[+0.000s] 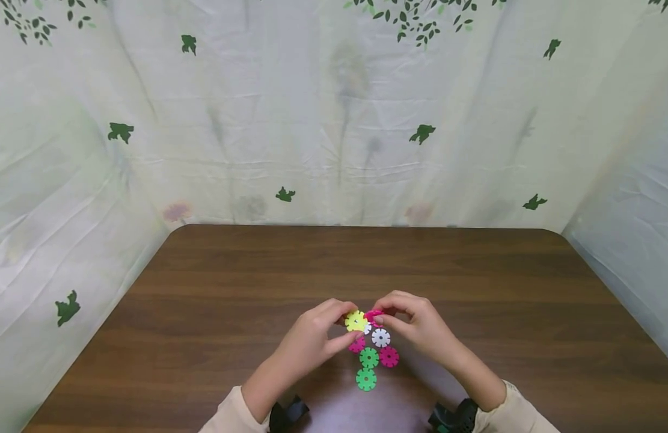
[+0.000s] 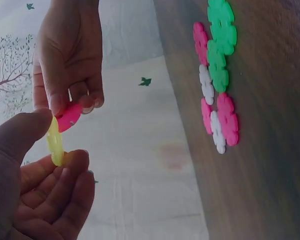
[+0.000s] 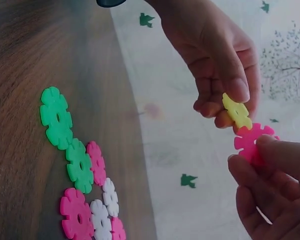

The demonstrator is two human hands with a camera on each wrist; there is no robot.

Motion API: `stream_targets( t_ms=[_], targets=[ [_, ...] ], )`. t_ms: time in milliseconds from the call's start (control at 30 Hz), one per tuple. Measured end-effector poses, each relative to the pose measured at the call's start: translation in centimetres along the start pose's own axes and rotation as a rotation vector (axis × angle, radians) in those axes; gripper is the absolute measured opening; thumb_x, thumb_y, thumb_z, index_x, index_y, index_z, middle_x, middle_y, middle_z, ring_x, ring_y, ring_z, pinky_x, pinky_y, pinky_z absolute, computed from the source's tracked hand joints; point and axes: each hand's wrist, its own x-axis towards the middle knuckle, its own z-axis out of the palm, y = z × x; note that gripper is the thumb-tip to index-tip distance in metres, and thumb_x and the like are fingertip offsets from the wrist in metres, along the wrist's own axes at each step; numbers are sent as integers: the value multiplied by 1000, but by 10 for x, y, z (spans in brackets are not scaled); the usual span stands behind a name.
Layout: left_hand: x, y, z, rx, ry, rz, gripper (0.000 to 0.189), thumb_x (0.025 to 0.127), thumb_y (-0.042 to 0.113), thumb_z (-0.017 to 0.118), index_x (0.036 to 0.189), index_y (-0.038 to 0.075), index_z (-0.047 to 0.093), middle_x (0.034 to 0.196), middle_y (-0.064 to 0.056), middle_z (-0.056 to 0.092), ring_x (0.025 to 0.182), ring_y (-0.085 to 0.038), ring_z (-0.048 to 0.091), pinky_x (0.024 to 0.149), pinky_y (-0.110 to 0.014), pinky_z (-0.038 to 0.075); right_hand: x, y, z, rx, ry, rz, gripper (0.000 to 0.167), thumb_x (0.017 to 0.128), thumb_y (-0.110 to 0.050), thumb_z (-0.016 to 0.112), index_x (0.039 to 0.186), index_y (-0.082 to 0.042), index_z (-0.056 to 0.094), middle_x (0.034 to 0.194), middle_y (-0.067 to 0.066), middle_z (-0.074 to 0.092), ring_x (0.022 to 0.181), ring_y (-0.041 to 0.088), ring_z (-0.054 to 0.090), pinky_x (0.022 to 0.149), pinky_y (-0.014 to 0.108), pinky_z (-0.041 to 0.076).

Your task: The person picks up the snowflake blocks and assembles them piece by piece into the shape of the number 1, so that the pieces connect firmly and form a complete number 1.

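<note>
Yellow disc (image 1: 356, 320) is the one to look at here, held up off the table (image 1: 258, 270). In the head view the left hand (image 1: 317, 331) comes at it from 9 o'clock and has it pinched between thumb and fingers, so that grip is narrow. Right next to it, at about 3 o'clock, is a pink disc (image 3: 255, 142), pinched the same way by the right hand (image 1: 417, 316). The two rims meet, but I honestly can't tell if the slots are locked together.

Handling-wise: looks like thin plastic to me, so I'd bet super light, fairly stiff, maybe a touch slick on the flat faces. Not very fragile, though I'd go easy on the little teeth round the rim. Best hold imo is thumb on one face, fingers on the other, at the side away from the contact, so 9 o'clock on the yellow and 3 on the pink. Keeps the meeting slots free.

More discs lie on the table toward 6 o'clock: a near green disc (image 1: 366, 379), a far green disc (image 1: 368, 358) at its 12, and a white disc (image 1: 380, 337) at roughly 1 from that.
</note>
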Motion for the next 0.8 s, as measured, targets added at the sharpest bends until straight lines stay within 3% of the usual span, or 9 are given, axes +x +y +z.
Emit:
stream_targets(
  t_ms=[200, 333, 400, 533, 633, 800],
  targets=[
    [-1, 2, 4, -82, -14, 8, 30, 73, 6, 73, 99, -2, 61, 90, -5, 60, 75, -9, 58, 68, -19, 48, 6, -17, -2, -30, 24, -138, 20, 70, 16, 66, 84, 2, 64, 78, 8, 63, 71, 14, 59, 63, 24, 49],
    [-2, 2, 4, -98, -28, 12, 30, 73, 5, 73, 99, -2, 62, 90, -5, 61, 75, -10, 59, 69, -18, 48, 5, -16, -1, -21, 19, -165, 21, 68, 16, 66, 85, 3, 64, 78, 9, 63, 72, 15, 60, 63, 25, 50],
    [-2, 2, 3, -103, -43, -6, 29, 74, 6, 73, 100, -2, 62, 91, -5, 62, 76, -10, 59, 70, -17, 47, 4, -14, 0, 4, 8, -96, 18, 71, 14, 66, 85, 2, 65, 79, 8, 64, 71, 15, 60, 63, 26, 50],
    [-2, 4, 1, -82, -74, -71, 36, 77, 12, 71, 109, -1, 59, 97, -6, 63, 80, -10, 60, 73, -20, 48, 0, -7, 2, 98, -27, 167, 12, 77, 3, 65, 89, 0, 65, 81, 7, 63, 70, 15, 60, 64, 29, 51],
    [-2, 7, 2, -38, -68, -72, 47, 77, 18, 71, 118, 2, 55, 103, -6, 62, 86, -10, 60, 76, -20, 47, -3, -1, 3, 194, -25, 335, 12, 81, -4, 64, 92, 1, 62, 80, 8, 62, 68, 15, 60, 65, 31, 51],
    [-2, 10, 9, 68, -2, 14, 49, 72, 23, 75, 115, 6, 56, 101, 0, 60, 84, -9, 58, 75, -20, 46, -4, 1, 8, 321, -4, 417, 19, 81, -4, 65, 93, 6, 53, 76, 11, 57, 65, 14, 58, 62, 31, 51]
  ],
)
